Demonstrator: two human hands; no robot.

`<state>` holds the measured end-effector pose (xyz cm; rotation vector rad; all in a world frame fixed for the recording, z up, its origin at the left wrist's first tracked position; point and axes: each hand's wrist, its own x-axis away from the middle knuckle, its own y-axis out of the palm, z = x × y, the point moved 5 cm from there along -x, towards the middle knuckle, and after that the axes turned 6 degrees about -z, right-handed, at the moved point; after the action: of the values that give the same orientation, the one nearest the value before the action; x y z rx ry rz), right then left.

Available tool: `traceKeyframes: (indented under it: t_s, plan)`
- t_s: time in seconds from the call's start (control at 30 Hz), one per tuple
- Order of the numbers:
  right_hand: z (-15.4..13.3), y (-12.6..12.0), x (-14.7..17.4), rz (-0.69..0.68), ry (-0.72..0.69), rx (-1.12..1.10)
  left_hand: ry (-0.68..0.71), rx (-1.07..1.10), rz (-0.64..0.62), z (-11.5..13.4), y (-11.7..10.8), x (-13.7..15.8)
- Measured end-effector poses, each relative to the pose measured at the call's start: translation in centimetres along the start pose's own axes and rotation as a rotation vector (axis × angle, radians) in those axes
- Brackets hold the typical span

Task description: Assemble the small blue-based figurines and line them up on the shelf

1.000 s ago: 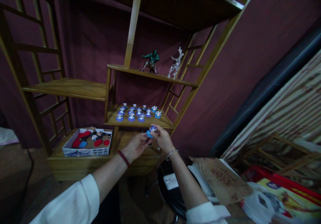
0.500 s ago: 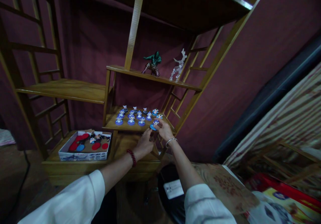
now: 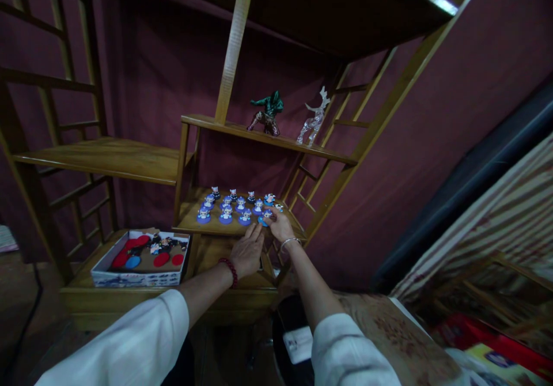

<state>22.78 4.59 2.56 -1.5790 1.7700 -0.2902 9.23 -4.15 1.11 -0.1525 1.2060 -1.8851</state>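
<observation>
My right hand [image 3: 281,226] has its fingers closed round a small purple-haired figurine [image 3: 265,219] on a blue round base, at the front right of the low wooden shelf [image 3: 186,218]. The base appears to touch the shelf; part of the figurine is behind my fingers. Just below the shelf's front edge is my left hand [image 3: 247,254], flat with fingers stretched out and nothing in it. Several similar figurines [image 3: 225,215] on purple bases stand in rows to the left. Small black-and-white figurines [image 3: 233,195] form the back row, and a blue-based one [image 3: 269,199] stands behind my right hand.
An open box [image 3: 138,281] at the lower left contains red discs [image 3: 161,259], a blue disc [image 3: 132,262] and small figurines. A green-and-bronze crouching statuette [image 3: 268,112] and a clear deer [image 3: 314,120] stand above. A black stool [image 3: 283,317] is below.
My right hand has lowered the figurine to the shelf at the end of the front row. My left hand has come away from it, its fingers straightening. The view has shifted slightly.
</observation>
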Motion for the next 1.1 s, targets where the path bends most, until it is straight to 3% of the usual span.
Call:
traceKeyframes:
  t_s: [0.5, 0.8, 1.1]
  plan:
    - [0.3, 0.6, -0.3, -0.093, 0.007, -0.064, 0.062, 0.103, 0.011, -0.7, -0.1, -0.9]
    - [-0.9, 0.3, 0.8, -0.153, -0.039, -0.166, 0.086, 0.05, -0.013, -1.8, 1.2, -1.0]
    - [-0.6, 0.0, 0.7, -0.206, 0.044, -0.106, 0.041, -0.019, -0.033, -1.9, 1.9, -0.9]
